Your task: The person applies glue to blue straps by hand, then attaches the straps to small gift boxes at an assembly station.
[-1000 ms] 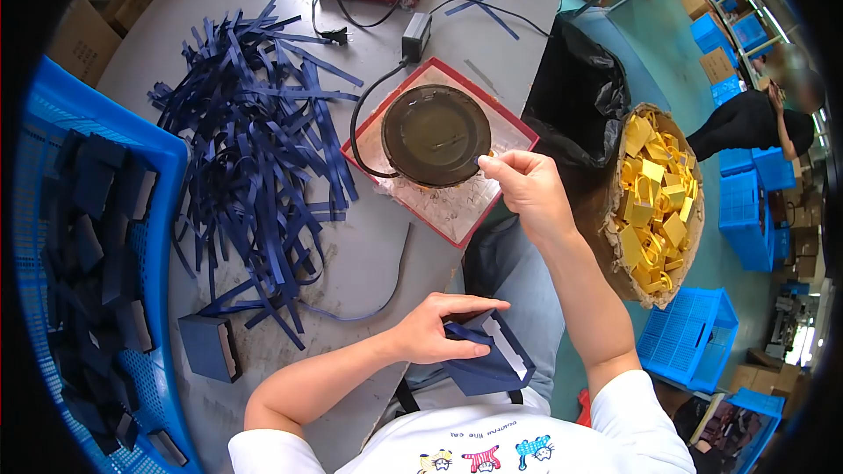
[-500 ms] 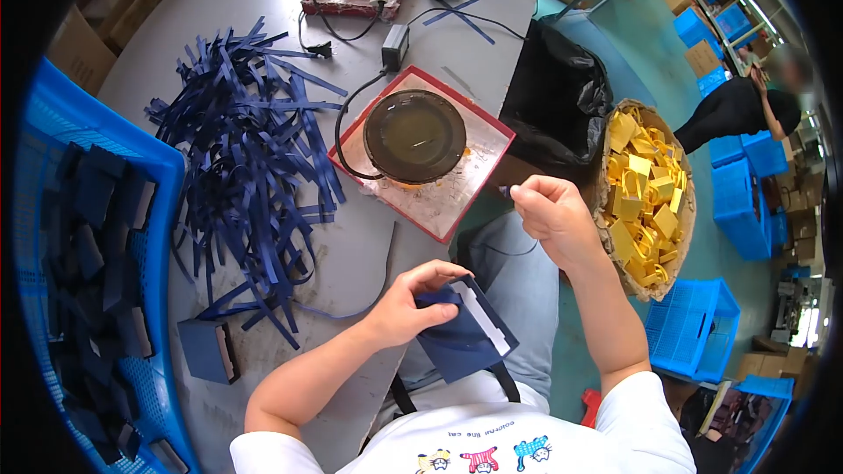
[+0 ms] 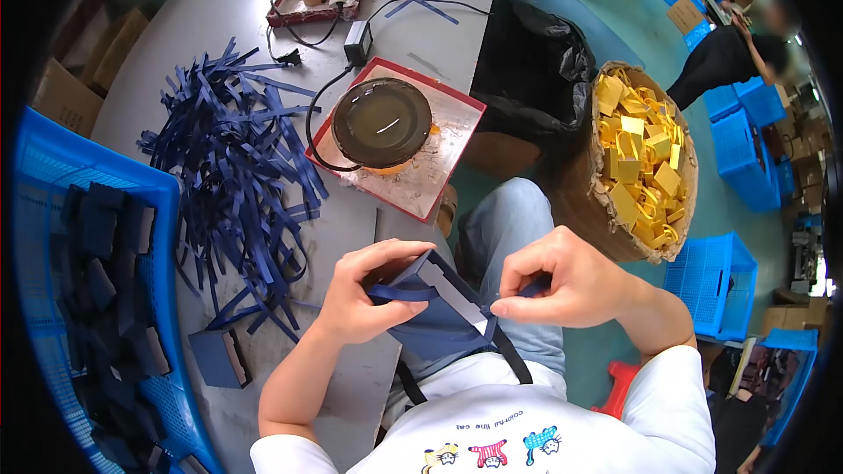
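A small navy cardboard box (image 3: 439,333) with a white inner edge is held over my lap. My left hand (image 3: 373,290) grips it from the left, thumb on the near side and fingers over the far edge. A strip of navy ribbon (image 3: 395,292) runs under that thumb. At the box's right corner, my right hand (image 3: 562,281) pinches a piece of navy ribbon (image 3: 534,286) between thumb and fingers, close to the white edge. Another navy box (image 3: 219,358) stands on the table to the left of my left forearm.
Many navy ribbons (image 3: 233,167) lie heaped on the table. A round pot of brownish liquid (image 3: 382,123) sits on a red-edged board (image 3: 421,202). Navy boxes fill a blue crate (image 3: 167,237) at left. Right are a black-lined bin (image 3: 536,61) and a carton of yellow pieces (image 3: 637,149).
My right hand has come down and left from beside the board to the box's corner. My left hand has shifted slightly left with the box, and the whole view has moved.
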`<state>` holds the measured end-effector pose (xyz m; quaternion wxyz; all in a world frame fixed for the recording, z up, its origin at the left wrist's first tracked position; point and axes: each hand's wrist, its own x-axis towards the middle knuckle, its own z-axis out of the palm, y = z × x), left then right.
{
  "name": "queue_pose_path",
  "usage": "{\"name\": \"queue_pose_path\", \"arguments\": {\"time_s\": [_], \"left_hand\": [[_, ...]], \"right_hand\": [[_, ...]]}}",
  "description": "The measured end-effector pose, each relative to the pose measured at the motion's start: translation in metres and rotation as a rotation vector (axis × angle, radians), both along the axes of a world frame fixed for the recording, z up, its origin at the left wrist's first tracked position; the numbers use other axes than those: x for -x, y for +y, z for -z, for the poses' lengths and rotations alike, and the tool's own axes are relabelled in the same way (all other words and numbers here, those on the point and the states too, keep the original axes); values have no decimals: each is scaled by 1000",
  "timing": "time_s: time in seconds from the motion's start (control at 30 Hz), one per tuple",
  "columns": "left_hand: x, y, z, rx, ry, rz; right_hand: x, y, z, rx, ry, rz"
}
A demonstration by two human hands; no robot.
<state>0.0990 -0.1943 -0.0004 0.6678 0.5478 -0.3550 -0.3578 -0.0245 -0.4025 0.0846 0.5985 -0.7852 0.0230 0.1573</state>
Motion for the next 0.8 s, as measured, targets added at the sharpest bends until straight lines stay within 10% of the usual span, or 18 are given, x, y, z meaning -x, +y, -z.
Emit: {"name": "queue_pose_path", "arguments": {"time_s": [0.8], "left_hand": [[2, 3, -9, 37, -148, -72]], "right_hand": [[-1, 17, 13, 418, -196, -3]]}}
